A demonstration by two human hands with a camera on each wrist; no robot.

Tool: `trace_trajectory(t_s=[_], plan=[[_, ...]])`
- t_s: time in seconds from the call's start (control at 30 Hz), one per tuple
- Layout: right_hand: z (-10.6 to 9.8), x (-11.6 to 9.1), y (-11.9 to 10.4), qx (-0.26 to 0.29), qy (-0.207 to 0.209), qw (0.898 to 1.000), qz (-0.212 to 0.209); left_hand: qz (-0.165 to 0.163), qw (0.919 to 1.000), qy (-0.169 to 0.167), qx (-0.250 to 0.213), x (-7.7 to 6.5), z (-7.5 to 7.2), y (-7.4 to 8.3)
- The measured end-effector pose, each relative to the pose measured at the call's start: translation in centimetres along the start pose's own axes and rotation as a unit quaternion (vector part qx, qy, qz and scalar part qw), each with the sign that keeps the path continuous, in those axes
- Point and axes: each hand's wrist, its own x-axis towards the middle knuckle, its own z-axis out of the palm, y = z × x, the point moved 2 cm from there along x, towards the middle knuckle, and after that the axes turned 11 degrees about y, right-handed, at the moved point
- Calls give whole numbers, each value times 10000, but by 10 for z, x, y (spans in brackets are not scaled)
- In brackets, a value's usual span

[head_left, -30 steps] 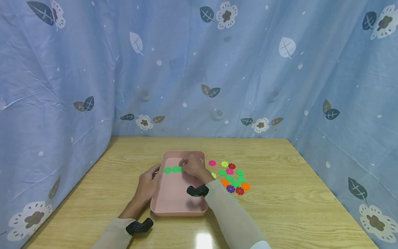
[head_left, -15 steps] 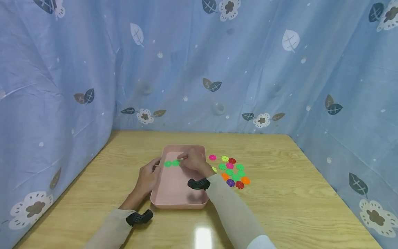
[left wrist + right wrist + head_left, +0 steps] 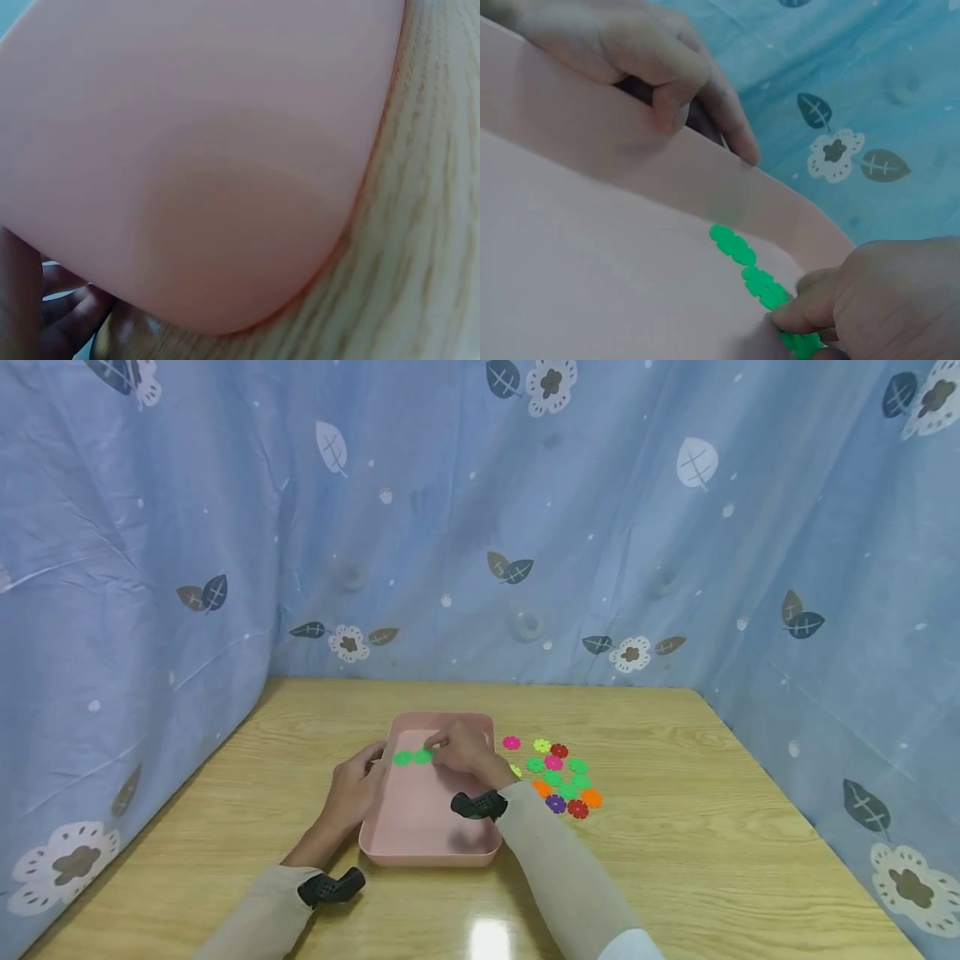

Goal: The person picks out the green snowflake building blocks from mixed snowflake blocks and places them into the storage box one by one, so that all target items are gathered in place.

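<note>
The left hand (image 3: 356, 789) grips the left wall of a pink tray (image 3: 420, 827); in the right wrist view its thumb bends over the rim with fingers outside. Inside the tray, toward the back, a green flower-shaped disc (image 3: 403, 758) lies beside a second green disc (image 3: 423, 756). The right hand (image 3: 463, 750) reaches over the tray's far right part. In the right wrist view its index finger and thumb pinch a third green disc (image 3: 802, 343), partly hidden, in line with the other two. The left wrist view mostly shows tray wall (image 3: 225, 150).
Right of the tray, several loose flower discs lie on the wooden table (image 3: 675, 827), among them a pink disc (image 3: 512, 742), a purple disc (image 3: 556, 803) and an orange disc (image 3: 592, 798). A patterned blue curtain (image 3: 420, 527) encloses the back and sides.
The right hand has shifted slightly left, toward the second green disc, and now covers the third one in the head view. The left hand keeps its grip on the tray. The head view tilted a little.
</note>
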Motion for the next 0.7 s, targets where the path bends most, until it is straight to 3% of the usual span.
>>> trace_trajectory(t_s=[0.1, 0.23, 0.37, 0.5, 0.6, 0.7], plan=[[-3, 2, 2, 274, 31, 9996, 114, 50, 10000, -18, -48, 3, 1, 1], [-7, 2, 4, 1189, 242, 9916, 443, 47, 10000, 9, -67, 7, -1, 2], [-19, -7, 7, 2035, 739, 9748, 534, 23, 9999, -136, -42, 5, -1, 1], [-45, -23, 11, 2764, 1301, 9514, 389, 32, 9998, -182, -66, 2, -1, 3], [-66, -40, 19, 2805, 1693, 9439, 407, 78, 9999, -134, -64, 1, -2, 3], [-81, -57, 35, 2494, 1936, 9478, 441, 50, 9999, -85, -29, -4, -1, 0]])
